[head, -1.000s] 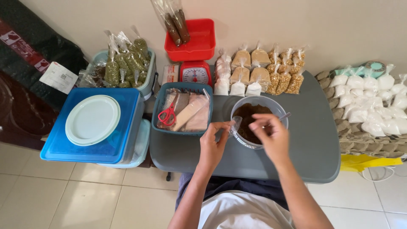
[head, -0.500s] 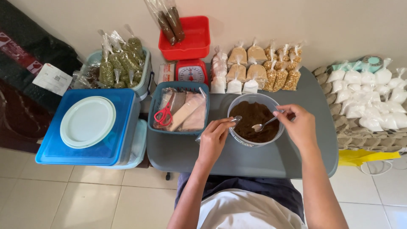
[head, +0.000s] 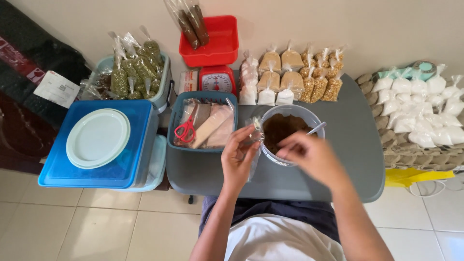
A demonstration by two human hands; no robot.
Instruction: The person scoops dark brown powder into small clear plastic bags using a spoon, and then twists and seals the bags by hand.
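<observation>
A clear tub of brown powder point(head: 282, 126) stands on the grey table point(head: 357, 145) in front of me. A metal spoon point(head: 316, 128) rests in it, handle leaning on the right rim. My left hand point(head: 240, 157) holds a small clear plastic bag point(head: 254, 140) upright just left of the tub. My right hand point(head: 311, 155) hovers over the tub's near rim, fingers pinched toward the bag's mouth; it looks blurred and seems to hold nothing.
A blue basket point(head: 200, 122) holds red scissors point(head: 185, 130) and flat bags. Behind stand a red kitchen scale point(head: 217, 79) with a red tray point(head: 210, 43), tied bags of tan powder and corn point(head: 299, 77), white bags point(head: 425, 111) at right, blue bins point(head: 101, 145) at left.
My right hand has let go of the spoon and moved left toward the bag. My left hand has lifted the bag upright beside the tub.
</observation>
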